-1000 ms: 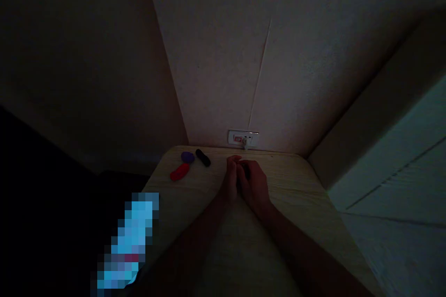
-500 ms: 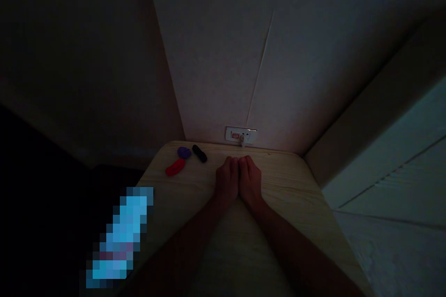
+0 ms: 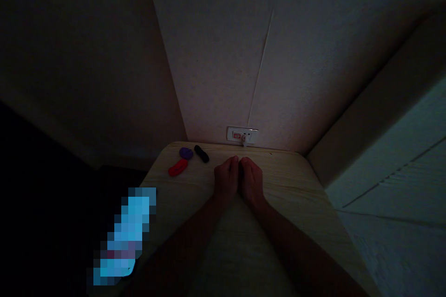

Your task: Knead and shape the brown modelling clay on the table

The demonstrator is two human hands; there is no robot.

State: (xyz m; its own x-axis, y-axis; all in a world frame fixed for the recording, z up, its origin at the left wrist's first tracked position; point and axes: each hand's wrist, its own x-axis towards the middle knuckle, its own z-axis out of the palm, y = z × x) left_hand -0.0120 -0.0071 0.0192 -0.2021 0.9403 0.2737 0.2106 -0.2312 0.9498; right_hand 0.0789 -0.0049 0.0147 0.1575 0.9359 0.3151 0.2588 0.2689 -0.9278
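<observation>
My left hand (image 3: 226,177) and my right hand (image 3: 251,180) are side by side over the middle of the wooden table, knuckles up and fingers curled inward. Only a thin dark gap separates them. Whatever is in the fingers, if anything, is hidden beneath the hands. To the left of my left hand lie three small soft-looking lumps, like modelling clay: a black elongated one (image 3: 201,153), a purple rounded one (image 3: 186,153) and a red elongated one (image 3: 178,167). The red and purple lumps lie close together; the black one is nearest my hand.
The wooden tabletop (image 3: 296,222) has rounded far corners and meets the wall. A socket plate (image 3: 242,135) with a plug in it sits just above the far edge. A lit, pixelated screen (image 3: 128,227) is at the lower left. A pale panel (image 3: 393,185) stands at the right. The room is dim.
My hands have parted slightly, opening a narrow gap between the curled fingers. The whole view has shifted a little; the lumps lie as before.
</observation>
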